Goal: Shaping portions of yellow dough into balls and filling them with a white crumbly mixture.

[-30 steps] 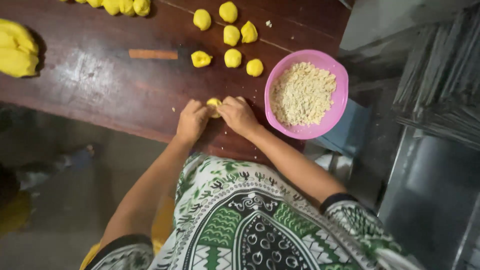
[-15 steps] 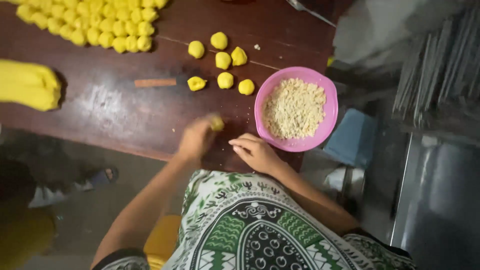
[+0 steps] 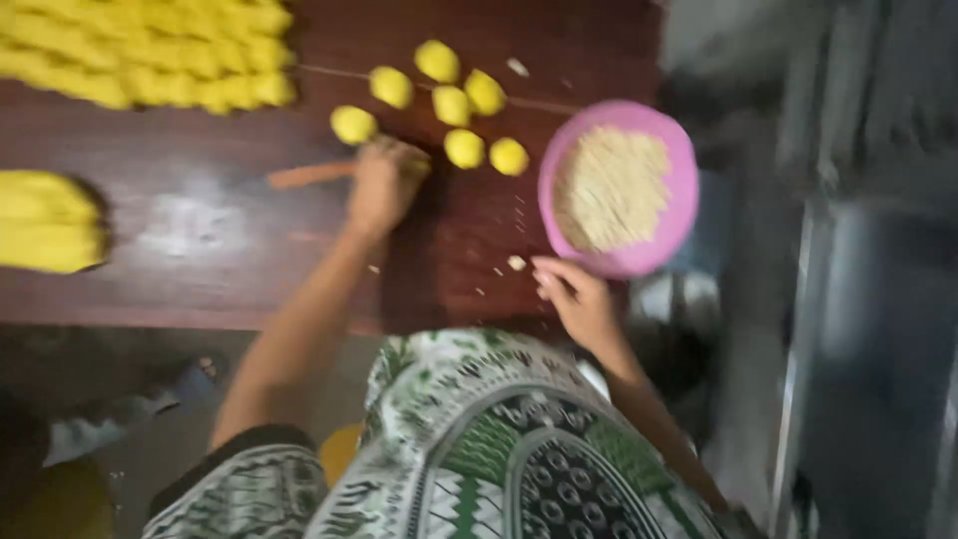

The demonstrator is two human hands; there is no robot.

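The dark table [image 3: 200, 269] carries a mass of yellow dough balls [image 3: 150, 55] at its far left corner and a pink bowl [image 3: 679, 170] of crumbs at its right edge. The left hand [image 3: 384, 185], arm stretched forward, rests curled among six loose balls [image 3: 469, 105]; blur hides its grip. The right hand [image 3: 574, 294] lies loosely open, empty, by the near edge, just under the bowl.

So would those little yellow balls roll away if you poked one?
Probably a little: the yellow balls look round. They seem soft like dough, so they would likely squash or stick to the wooden table rather than roll far. Each looks light.
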